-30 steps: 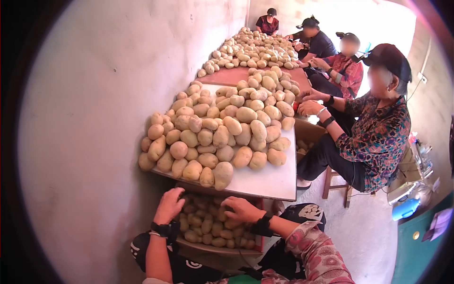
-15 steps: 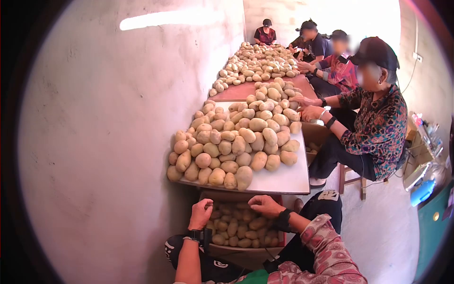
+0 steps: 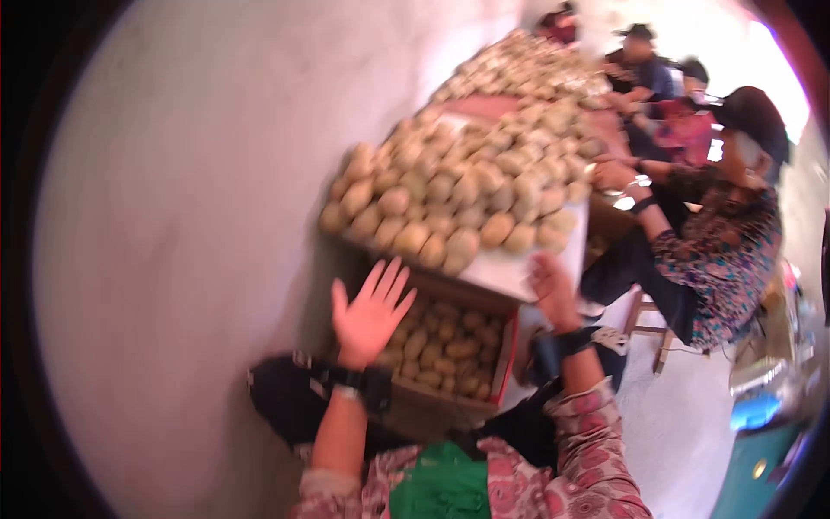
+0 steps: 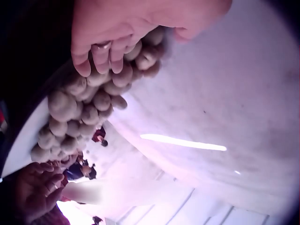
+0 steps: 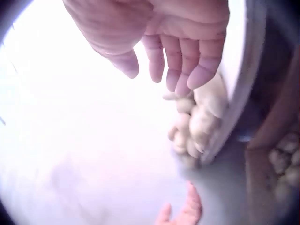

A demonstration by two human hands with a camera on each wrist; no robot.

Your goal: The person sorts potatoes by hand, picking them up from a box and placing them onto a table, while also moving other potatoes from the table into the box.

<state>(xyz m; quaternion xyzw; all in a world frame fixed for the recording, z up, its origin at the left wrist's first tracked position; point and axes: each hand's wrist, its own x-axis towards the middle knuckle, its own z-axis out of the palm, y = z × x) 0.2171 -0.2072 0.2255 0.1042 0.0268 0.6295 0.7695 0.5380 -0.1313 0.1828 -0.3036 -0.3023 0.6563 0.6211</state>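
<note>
My left hand (image 3: 370, 318) is held up over the left end of a box (image 3: 507, 359) of potatoes, its fingers straight and spread, holding nothing. In the left wrist view its ringed fingers (image 4: 101, 51) overlap the heap of potatoes (image 4: 89, 101). Higher and to the right, my right hand (image 3: 554, 292) is raised by the front right corner of the table (image 3: 510, 271), blurred in the head view. The right wrist view shows its fingers (image 5: 190, 61) loosely bent with nothing in them. The potato heap (image 3: 467, 190) covers much of the table in front of me.
A wall (image 3: 190, 216) runs along the left of the table. On the right, a person in a patterned shirt (image 3: 722, 246) sits close by, hands at the table's edge. Several more people sit farther along. A stool (image 3: 648, 329) stands on the floor beneath the nearest person.
Both hands have risen from over the box and moved apart. The left hand's fingers have spread out; the right hand has shifted right and up. The head view has tilted.
</note>
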